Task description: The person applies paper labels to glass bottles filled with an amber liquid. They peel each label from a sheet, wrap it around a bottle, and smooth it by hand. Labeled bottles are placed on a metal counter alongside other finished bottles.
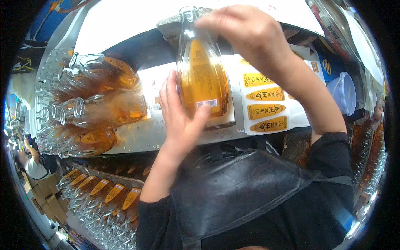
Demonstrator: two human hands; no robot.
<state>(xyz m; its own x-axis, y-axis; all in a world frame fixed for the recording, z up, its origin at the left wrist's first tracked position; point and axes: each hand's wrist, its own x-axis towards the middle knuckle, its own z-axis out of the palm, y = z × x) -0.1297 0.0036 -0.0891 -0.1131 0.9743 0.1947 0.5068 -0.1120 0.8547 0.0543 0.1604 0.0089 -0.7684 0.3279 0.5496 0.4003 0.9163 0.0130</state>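
Observation:
Before me a glass bottle (204,72) with an orange-yellow label lies on a white pad (231,107), its open neck pointing away. My left hand (184,115) rests at the bottle's base, fingers along its left side and thumb over the label's barcode patch. My right hand (247,28), blurred, is beside the bottle's neck; its fingertips are partly hidden against the glass, so a grip cannot be told. A grey cloth (170,28) is behind the neck. Right of the pad, a white sheet (300,122) bears several orange labels (268,124).
Labelled bottles (125,107) lie stacked on the table at the left. A crate (103,172) below holds more bottles. A pale plastic bucket (343,93) stands at the right. Cardboard boxes (47,197) and another person (34,165) are at the far left.

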